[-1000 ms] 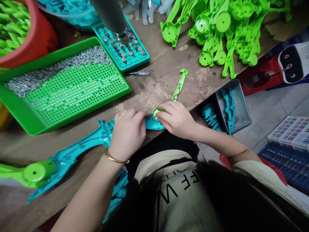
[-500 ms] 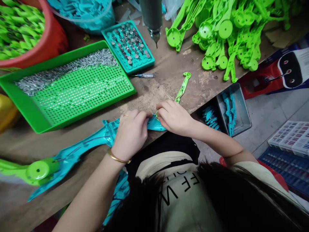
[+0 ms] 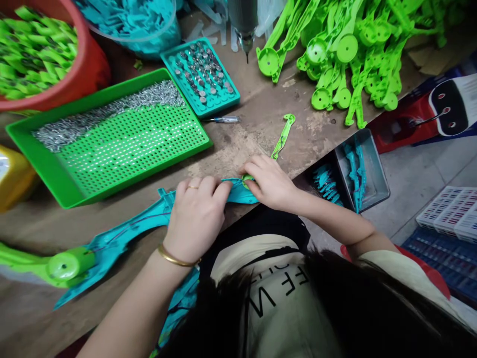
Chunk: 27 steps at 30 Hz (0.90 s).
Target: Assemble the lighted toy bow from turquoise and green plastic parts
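A long blue plastic shell [image 3: 130, 222] lies along the table's front edge, with a thin dark wire running inside it. At its left end sits a green plastic part with a round hub [image 3: 66, 267]. My left hand [image 3: 197, 216] is closed around the shell's middle. Over the shell's right end, my right hand [image 3: 269, 183] pinches a small green piece [image 3: 246, 181] against it. Its fingertips hide part of this piece. Just beyond my right hand lies a narrow green strip-like part [image 3: 283, 135], apart from the shell.
A green perforated tray [image 3: 130, 159] of screws and a teal tray [image 3: 223, 102] of small metal discs stand behind. A screwdriver [image 3: 225, 120] lies beside them. A power driver [image 3: 244, 30] hangs above. Green parts [image 3: 335, 59] are heaped at the back right; a red tub [image 3: 89, 64] stands left.
My left hand has shifted slightly left and down along the shell, uncovering more of its right part. My right hand stays at the right end. The view has moved a little.
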Tool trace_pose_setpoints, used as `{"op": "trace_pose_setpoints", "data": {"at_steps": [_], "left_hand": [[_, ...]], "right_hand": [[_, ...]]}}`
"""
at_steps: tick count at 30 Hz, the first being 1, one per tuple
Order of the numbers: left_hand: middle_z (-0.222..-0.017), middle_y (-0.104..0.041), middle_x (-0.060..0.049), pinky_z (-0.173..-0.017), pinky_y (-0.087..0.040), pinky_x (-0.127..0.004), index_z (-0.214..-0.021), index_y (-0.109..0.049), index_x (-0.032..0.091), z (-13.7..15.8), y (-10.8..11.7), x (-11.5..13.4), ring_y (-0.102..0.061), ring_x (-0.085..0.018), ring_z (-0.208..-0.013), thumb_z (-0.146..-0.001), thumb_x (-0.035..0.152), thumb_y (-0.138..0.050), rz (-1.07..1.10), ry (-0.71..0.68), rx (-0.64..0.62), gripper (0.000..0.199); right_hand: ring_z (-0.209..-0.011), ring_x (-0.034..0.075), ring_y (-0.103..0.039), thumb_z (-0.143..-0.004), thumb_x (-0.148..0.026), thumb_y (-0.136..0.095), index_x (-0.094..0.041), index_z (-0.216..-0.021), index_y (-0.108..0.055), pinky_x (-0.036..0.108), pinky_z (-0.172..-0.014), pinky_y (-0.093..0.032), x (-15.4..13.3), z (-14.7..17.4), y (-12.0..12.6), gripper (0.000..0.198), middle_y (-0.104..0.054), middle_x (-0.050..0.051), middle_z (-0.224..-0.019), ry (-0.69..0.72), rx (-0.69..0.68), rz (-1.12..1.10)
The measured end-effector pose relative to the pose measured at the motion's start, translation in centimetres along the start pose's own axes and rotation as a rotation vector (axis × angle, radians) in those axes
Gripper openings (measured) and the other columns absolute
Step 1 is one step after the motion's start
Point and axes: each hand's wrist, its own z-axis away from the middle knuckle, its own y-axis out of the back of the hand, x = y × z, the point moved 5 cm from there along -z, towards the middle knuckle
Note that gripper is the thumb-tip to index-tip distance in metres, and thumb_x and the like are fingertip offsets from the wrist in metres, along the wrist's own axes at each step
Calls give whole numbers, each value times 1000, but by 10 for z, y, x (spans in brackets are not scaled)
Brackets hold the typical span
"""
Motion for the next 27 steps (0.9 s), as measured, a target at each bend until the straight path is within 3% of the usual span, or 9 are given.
{"op": "trace_pose_setpoints", "data": {"at_steps": [7, 11, 15, 18, 22, 27], "left_hand": [[-98, -62, -11, -78, -41, -41, -113, -70, 24, 0, -13, -23, -56, -27, -89, -88, 16, -39, 178, -85, -50, 41], [-98, -62, -11, -78, -43, -38, -109, -71, 23, -4, -16, -27, -57, -25, -91, -87, 12, -34, 290, -72, -67, 45], [-98, -62, -10, -78, -44, -37, -111, -72, 23, -7, -15, -27, -57, -23, -89, -86, 12, -34, 334, -86, -97, 46], [-97, -62, -10, -79, -45, -38, -109, -72, 24, -9, -15, -28, -57, -23, -89, -86, 13, -35, 354, -90, -112, 45], [-97, -61, -9, -82, -46, -37, -106, -72, 23, -10, -16, -30, -57, -22, -92, -84, 11, -36, 406, -79, -115, 44], [-98, -61, -7, -86, -46, -35, -103, -70, 22, -10, -19, -33, -57, -20, -94, -85, 12, -35, 518, -88, -159, 41]], "right_hand": [[-106, 24, -49, -83, -9, -49, -16, -110, -58, 39, -95, -39, 3, -3, 6, 30, -61, 9, -110, 18, -79, -104], [-103, 24, -50, -84, -13, -51, -15, -104, -60, 39, -94, -39, 8, -3, 8, 21, -61, 10, -106, 21, -92, -97], [-104, 23, -51, -90, -21, -52, -16, -102, -61, 39, -95, -40, 6, 0, 9, 16, -62, 10, -106, 120, -116, -102], [-111, 25, -50, -91, -28, -55, -17, -109, -62, 44, -102, -36, -2, 4, 7, 22, -61, 10, -117, 168, -56, -27], [-115, 26, -48, -92, -25, -54, -15, -106, -64, 48, -108, -30, -14, 10, -3, 20, -61, 12, -122, 193, 21, 141], [-112, 24, -50, -93, -23, -52, -17, -106, -64, 47, -107, -31, -14, 10, -12, 19, -63, 11, -118, 182, -2, 76]]}}
